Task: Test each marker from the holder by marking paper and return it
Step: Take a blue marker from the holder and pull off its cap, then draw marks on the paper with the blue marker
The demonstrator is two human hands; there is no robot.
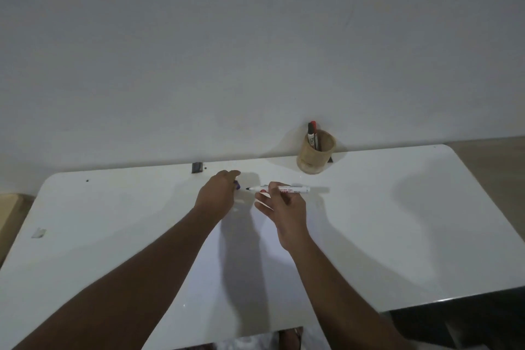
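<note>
Marker (284,189), white-barrelled and uncapped, lies level in the right hand (281,207), pinched between thumb and forefinger with the other fingers spread loose below it; its dark tip points across toward the left hand (218,193), with a small gap between them. That left hand is curled closed around a small purple piece (236,185), seemingly the cap, which peeks out just beside the fingers. Both hands hover over a white sheet of paper (244,264) on the white table (397,221). Beyond the right hand, near the wall, a round tan holder (316,156) stands upright with a red-capped marker (312,133) and another marker inside. Just past the left hand, a small dark object (197,167) sits at the table's far edge.
</note>
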